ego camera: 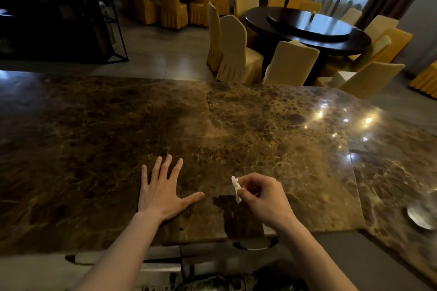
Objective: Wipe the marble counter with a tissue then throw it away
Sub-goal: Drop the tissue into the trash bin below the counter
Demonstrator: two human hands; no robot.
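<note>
A brown veined marble counter (pixel 212 125) fills the middle of the head view. My left hand (pixel 163 192) lies flat on it near the front edge, fingers spread, holding nothing. To its right, my right hand (pixel 262 196) hovers just above the counter with a small crumpled white tissue (pixel 236 188) pinched between thumb and fingertips. The tissue sticks out to the left of the fingers and hangs clear of the marble.
A lower grey ledge (pixel 343 255) runs below the counter's front edge. A shiny metal dish (pixel 422 217) sits at the counter's right. Beyond the counter stand a dark round table (pixel 307 28) and cloth-covered chairs (pixel 236 52). A dark shelf frame (pixel 59 12) is at far left.
</note>
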